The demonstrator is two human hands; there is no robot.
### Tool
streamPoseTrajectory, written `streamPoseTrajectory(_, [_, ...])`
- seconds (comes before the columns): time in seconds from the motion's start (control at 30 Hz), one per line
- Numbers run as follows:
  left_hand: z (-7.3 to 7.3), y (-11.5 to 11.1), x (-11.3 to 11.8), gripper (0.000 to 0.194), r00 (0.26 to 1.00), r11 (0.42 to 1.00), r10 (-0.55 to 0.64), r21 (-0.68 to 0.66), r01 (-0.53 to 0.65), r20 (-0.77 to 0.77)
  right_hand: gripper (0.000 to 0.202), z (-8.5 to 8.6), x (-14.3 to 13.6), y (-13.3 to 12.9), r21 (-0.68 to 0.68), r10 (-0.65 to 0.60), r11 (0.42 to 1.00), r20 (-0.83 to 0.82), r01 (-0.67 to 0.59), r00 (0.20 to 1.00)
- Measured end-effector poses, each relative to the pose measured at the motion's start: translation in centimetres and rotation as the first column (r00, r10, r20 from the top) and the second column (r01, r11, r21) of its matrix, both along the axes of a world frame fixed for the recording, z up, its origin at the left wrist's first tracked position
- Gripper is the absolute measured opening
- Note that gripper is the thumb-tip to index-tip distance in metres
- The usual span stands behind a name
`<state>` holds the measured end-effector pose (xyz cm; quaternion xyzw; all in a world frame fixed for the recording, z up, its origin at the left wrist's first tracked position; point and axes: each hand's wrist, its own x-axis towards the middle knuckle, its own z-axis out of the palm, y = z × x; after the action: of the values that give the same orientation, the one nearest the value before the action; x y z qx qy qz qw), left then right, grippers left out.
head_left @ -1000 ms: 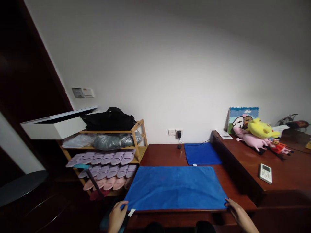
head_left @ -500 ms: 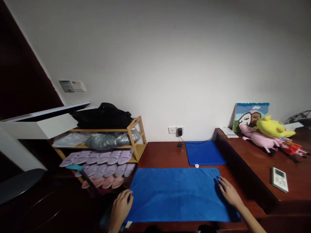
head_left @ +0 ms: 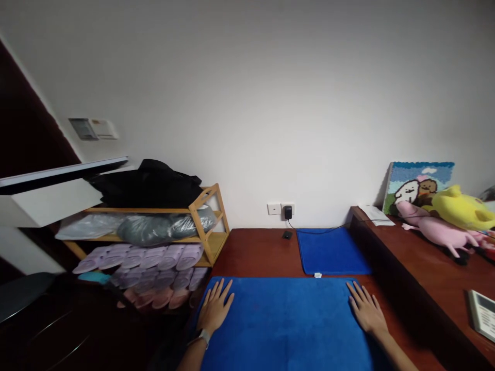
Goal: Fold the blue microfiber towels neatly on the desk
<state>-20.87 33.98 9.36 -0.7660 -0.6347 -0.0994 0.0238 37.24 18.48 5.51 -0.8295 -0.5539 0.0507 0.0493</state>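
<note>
A blue towel (head_left: 290, 324) lies spread out on the reddish-brown wooden table (head_left: 259, 252), its near edge out of view. Flat on the towel's far left corner rests my left hand (head_left: 215, 306), fingers spread, with a watch on the wrist. My right hand (head_left: 367, 309) lies on the far right corner, its fingers apart too. Neither hand holds anything. Just beyond the towel is a folded blue cloth (head_left: 332, 252) with a small white tag at its near edge.
Left stands a wooden rack (head_left: 212, 226) with slippers (head_left: 170, 257), plastic-wrapped items and a black bag (head_left: 150, 185). On the raised ledge at right are plush toys (head_left: 436, 226), a fluffy picture (head_left: 419, 183) and a white remote (head_left: 483, 312). A black plug adapter (head_left: 288, 212) trails a cable.
My left hand has moved from beside the towel's near left side up onto its far left corner. My right hand has flattened at the far right corner. The view has shifted closer.
</note>
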Motion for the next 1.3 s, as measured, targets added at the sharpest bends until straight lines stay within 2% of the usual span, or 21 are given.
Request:
streamPoseTrajectory(0.1, [-0.3,0.2,0.3,0.059,0.999,0.999,0.027,-0.018,-0.028,-0.030,0.063,0.1,-0.1,0.2,-0.015,-0.028,0.999,0.018,0.028,0.999])
streamPoseTrajectory(0.2, [0.1,0.2,0.3,0.059,0.998,0.999,0.035,-0.039,-0.037,-0.055,0.064,0.9,0.0,0.2,-0.027,-0.026,0.999,0.033,0.027,0.999])
streamPoseTrajectory(0.33, [1.1,0.2,0.4,0.059,0.995,0.998,0.040,-0.050,-0.045,-0.095,0.061,2.4,1.2,0.4,0.016,0.079,0.997,0.066,-0.080,0.995])
streamPoseTrajectory(0.4, [1.8,-0.3,1.9,0.058,0.995,1.000,0.006,-0.002,-0.007,-0.102,0.059,2.6,1.9,0.6,0.040,0.134,0.990,0.075,-0.137,0.988])
streamPoseTrajectory(0.47, [2.4,-1.7,5.6,0.056,0.995,0.995,-0.066,0.073,0.071,-0.070,0.060,2.3,2.4,0.8,0.060,0.138,0.988,0.060,-0.142,0.989])
streamPoseTrajectory(0.53, [2.7,-4.4,11.5,0.054,0.981,0.975,-0.194,0.113,0.194,-0.009,0.063,1.8,2.6,0.9,0.067,0.103,0.992,0.033,-0.105,0.994])
streamPoseTrajectory(0.6, [2.7,-8.0,18.7,0.051,0.922,0.923,-0.381,0.072,0.377,0.064,0.065,1.3,2.6,1.0,0.049,0.061,0.997,0.016,-0.061,0.998])
streamPoseTrajectory(0.67, [2.4,-11.9,25.7,0.052,0.848,0.862,-0.504,0.032,0.506,0.164,0.066,1.3,2.6,1.0,0.025,0.045,0.999,0.011,-0.046,0.999])
streamPoseTrajectory(0.73, [2.1,-15.0,30.9,0.057,0.741,0.767,-0.617,-0.011,0.642,0.266,0.068,1.5,2.5,1.1,0.011,0.048,0.999,0.002,-0.048,0.999])
streamPoseTrajectory(0.8, [1.7,-16.8,33.9,0.063,0.681,0.715,-0.640,-0.047,0.697,0.356,0.069,1.9,2.6,1.1,0.014,0.050,0.999,-0.016,-0.050,0.999])
streamPoseTrajectory(0.93, [0.3,-17.5,35.6,0.075,0.652,0.698,-0.638,-0.050,0.714,0.409,0.069,2.1,2.8,1.2,0.039,0.051,0.998,-0.051,-0.049,0.997])
streamPoseTrajectory(0.97, [-0.4,-17.5,36.2,0.077,0.626,0.669,-0.672,-0.038,0.743,0.396,0.069,2.0,2.9,1.3,0.045,0.048,0.998,-0.059,-0.045,0.997])
streamPoseTrajectory(1.03, [-2.2,-18.1,38.3,0.076,0.542,0.570,-0.763,-0.029,0.821,0.351,0.068,1.8,3.1,1.4,0.061,0.041,0.997,-0.079,-0.036,0.996])
streamPoseTrajectory(1.1, [-4.3,-19.1,41.7,0.066,0.463,0.472,-0.837,-0.044,0.881,0.293,0.067,1.5,3.3,1.5,0.082,0.035,0.996,-0.109,-0.026,0.993])
streamPoseTrajectory(1.13, [-5.4,-19.8,43.5,0.060,0.440,0.442,-0.859,-0.054,0.895,0.263,0.067,1.4,3.5,1.6,0.092,0.035,0.995,-0.127,-0.023,0.991])
streamPoseTrajectory(1.23, [-8.1,-21.6,48.1,0.055,0.412,0.417,-0.883,-0.029,0.909,0.226,0.066,1.1,4.1,1.7,0.133,0.030,0.991,-0.184,-0.005,0.982])
streamPoseTrajectory(1.3, [-9.3,-22.4,49.7,0.057,0.431,0.447,-0.860,-0.003,0.895,0.273,0.065,1.0,4.4,1.7,0.168,0.024,0.986,-0.224,0.015,0.974])
